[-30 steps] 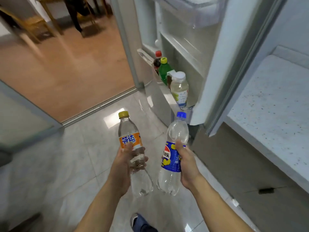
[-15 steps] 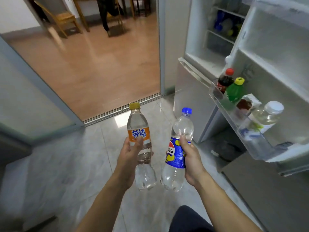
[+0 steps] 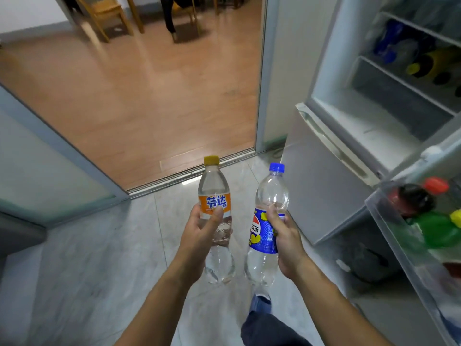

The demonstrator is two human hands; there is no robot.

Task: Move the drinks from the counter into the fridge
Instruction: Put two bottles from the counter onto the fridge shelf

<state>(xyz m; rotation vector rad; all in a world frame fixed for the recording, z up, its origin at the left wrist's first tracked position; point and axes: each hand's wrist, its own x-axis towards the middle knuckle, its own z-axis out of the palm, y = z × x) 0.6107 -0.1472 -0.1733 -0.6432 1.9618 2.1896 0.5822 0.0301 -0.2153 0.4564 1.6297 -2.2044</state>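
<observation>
My left hand (image 3: 199,236) grips a clear bottle with an orange label and yellow cap (image 3: 215,193), held upright. Beside it, my right hand (image 3: 287,243) grips a clear bottle with a blue label and blue cap (image 3: 270,196), also upright. Both bottles hang over the tiled floor, left of the open fridge (image 3: 354,121). The fridge's shelves hold several blurred bottles (image 3: 409,56). On the right, the door shelf (image 3: 389,231) carries a dark bottle with a red cap (image 3: 414,198) and a green bottle (image 3: 439,231).
The fridge's grey lower door (image 3: 321,186) is closed, right of the bottles. A doorway sill (image 3: 189,173) leads ahead to a wooden floor with chairs (image 3: 104,11). A glass panel (image 3: 42,161) stands at left. My leg and shoe (image 3: 262,310) show below.
The view has swung right and closer to the fridge, so its inner shelves now show. Both hands keep their bottles, held upright side by side.
</observation>
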